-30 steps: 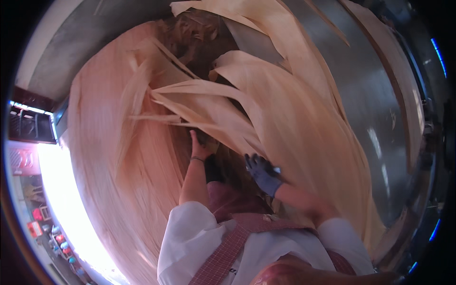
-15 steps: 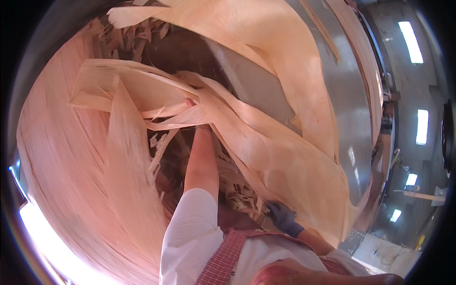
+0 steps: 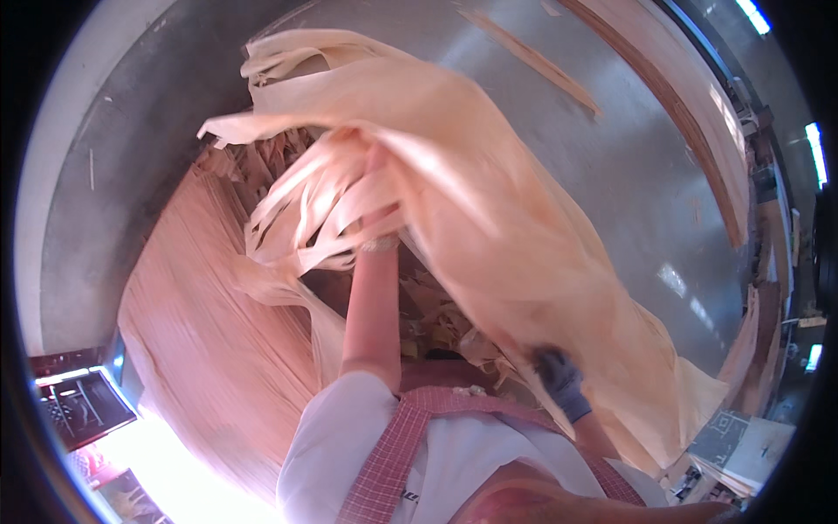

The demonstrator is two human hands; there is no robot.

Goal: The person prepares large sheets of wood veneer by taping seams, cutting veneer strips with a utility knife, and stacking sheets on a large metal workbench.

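Note:
A long, pale wood veneer sheet (image 3: 524, 262) arcs across the middle, its far end split into ragged strips. My left hand (image 3: 381, 215), at the end of my outstretched left arm, is closed on the sheet near its torn strips; the veneer covers part of the fingers. Lower right, my right hand (image 3: 559, 380) in a dark grey-blue glove grips the same sheet near its near edge. The glove is slightly blurred, with its fingertips hard to make out. Curled torn strips (image 3: 305, 196) hang left of my left hand.
A thick stack of reddish veneer (image 3: 209, 314) lies on the left. Veneer scraps (image 3: 445, 323) fill the gap beneath my left arm. On the grey metal surface (image 3: 628, 175) rests a narrow wood strip (image 3: 532, 61). More long veneer (image 3: 690, 131) lies along the right edge.
The view has shifted. The held sheet has swung over, and its strips now fan out by my left hand. My gloved right hand has moved right and slightly up with the sheet.

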